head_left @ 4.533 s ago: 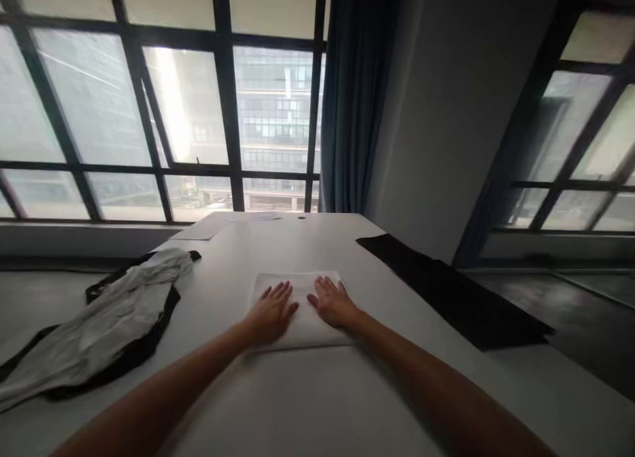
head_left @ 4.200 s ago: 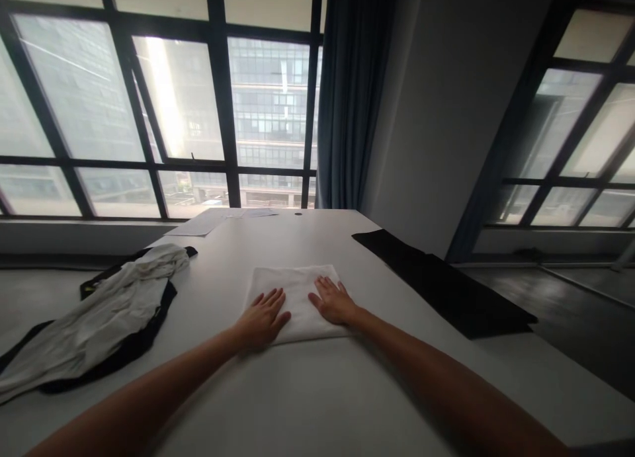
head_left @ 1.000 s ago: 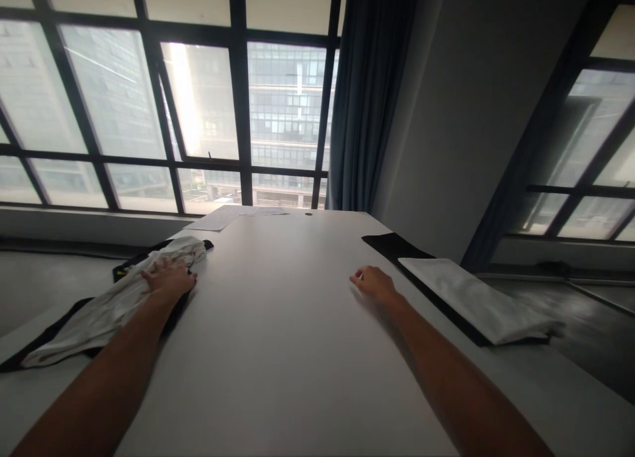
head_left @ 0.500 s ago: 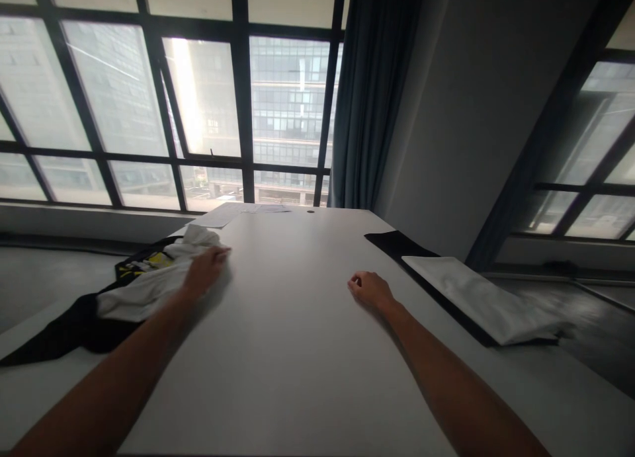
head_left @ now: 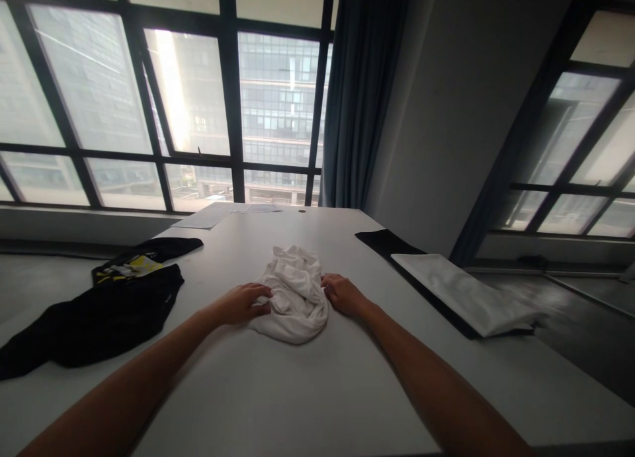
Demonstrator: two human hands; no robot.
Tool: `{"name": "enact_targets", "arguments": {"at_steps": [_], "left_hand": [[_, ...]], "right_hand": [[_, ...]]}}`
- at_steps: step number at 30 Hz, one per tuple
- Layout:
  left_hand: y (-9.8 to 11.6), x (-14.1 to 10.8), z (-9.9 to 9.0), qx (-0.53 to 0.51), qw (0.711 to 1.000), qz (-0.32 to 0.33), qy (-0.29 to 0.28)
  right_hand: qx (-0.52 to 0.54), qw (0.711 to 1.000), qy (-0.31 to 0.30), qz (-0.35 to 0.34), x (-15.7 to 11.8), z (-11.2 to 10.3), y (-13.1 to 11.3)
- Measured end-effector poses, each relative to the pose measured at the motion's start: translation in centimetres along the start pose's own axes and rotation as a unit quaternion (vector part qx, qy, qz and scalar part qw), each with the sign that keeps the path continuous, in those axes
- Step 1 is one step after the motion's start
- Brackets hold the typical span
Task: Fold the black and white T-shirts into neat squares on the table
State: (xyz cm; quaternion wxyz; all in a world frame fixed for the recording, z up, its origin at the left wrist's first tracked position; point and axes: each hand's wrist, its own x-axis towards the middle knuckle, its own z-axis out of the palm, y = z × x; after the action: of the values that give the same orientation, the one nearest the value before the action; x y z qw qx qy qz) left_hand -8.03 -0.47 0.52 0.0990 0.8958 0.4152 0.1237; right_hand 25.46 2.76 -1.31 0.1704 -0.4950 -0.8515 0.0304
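A crumpled white garment [head_left: 296, 291], its kind hidden by the folds, lies bunched in the middle of the white table [head_left: 288, 391]. My left hand [head_left: 244, 302] has its left side, with the thumb and fingers closing on the fabric. At the opposite side my right hand [head_left: 343, 294] grips the edge with curled fingers; their tips are partly hidden. Left of my left arm lies a black garment [head_left: 119, 315] with a yellow and white print, spread out unevenly.
On the right edge of the table, a folded white cloth [head_left: 446, 288] lies over a black one [head_left: 374, 241]. Papers [head_left: 203, 217] are at the far left end. Beyond the table stand windows [head_left: 188, 100], a dark blue curtain [head_left: 364, 100] and a grey pillar [head_left: 421, 113].
The white garment has come off the black garment at the left to the table's middle, with my left hand. My right hand has moved slightly left onto its edge.
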Motion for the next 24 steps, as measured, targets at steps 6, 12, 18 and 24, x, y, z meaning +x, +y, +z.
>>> {"name": "enact_targets", "arguments": {"at_steps": [6,12,18,24], "left_hand": [[-2.3,-0.4,-1.9,0.118,0.976,-0.164,0.086],[-4.2,-1.5,-4.6,0.181,0.903,-0.251,0.298],[-4.4,-2.0,-4.7,0.062,0.926,-0.123,0.351],[-4.4,-1.0,-1.3,-0.012,0.989,-0.088,0.118]], "right_hand": [[-0.168,0.976,0.056,0.129,-0.6,-4.7,1.9],[0.016,0.982,0.111,0.151,-1.7,-6.1,2.9],[0.041,0.988,0.083,0.122,-1.7,-3.0,5.1],[-0.023,0.993,0.009,0.112,-1.1,-1.4,5.2]]}}
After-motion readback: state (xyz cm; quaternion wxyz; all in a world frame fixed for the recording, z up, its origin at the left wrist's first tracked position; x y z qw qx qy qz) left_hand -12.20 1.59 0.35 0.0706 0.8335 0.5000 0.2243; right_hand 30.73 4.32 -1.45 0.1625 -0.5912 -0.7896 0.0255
